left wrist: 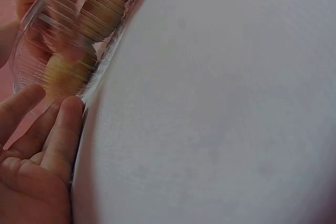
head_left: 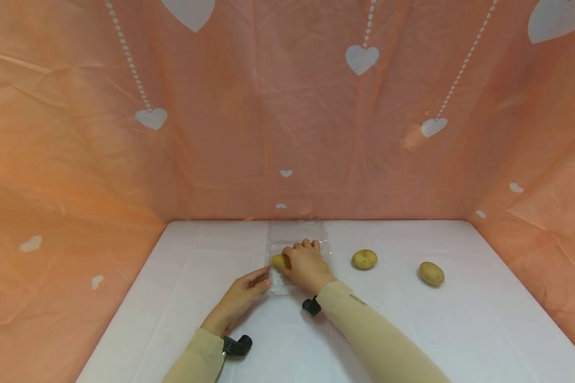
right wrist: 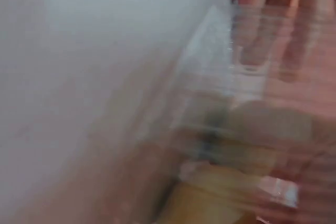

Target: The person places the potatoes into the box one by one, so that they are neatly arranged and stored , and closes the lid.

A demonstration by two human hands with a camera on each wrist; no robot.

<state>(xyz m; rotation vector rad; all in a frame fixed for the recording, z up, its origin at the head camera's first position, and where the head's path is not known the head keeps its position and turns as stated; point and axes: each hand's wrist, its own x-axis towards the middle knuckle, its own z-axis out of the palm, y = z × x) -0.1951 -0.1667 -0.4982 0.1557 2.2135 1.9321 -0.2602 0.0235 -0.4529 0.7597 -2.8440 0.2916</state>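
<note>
A clear plastic container (head_left: 281, 287) lies on the table with its lid (head_left: 297, 231) folded back. My right hand (head_left: 307, 265) reaches into it from above, fingers curled over a yellow potato (head_left: 279, 261) at the left end. Through the ribbed wall in the left wrist view, that potato (left wrist: 68, 74) and a second potato (left wrist: 102, 19) show inside. At the container's near left corner, my left hand (head_left: 239, 298) has its fingers extended, the fingertips at the wall. Motion blurs the right wrist view, where potatoes (right wrist: 210, 198) appear behind the plastic.
To the right of the container, one potato (head_left: 364, 259) lies on the white tabletop (head_left: 388, 324). Another potato (head_left: 432, 274) sits farther right. An orange cloth (head_left: 306, 149) with white hearts encloses the back and sides.
</note>
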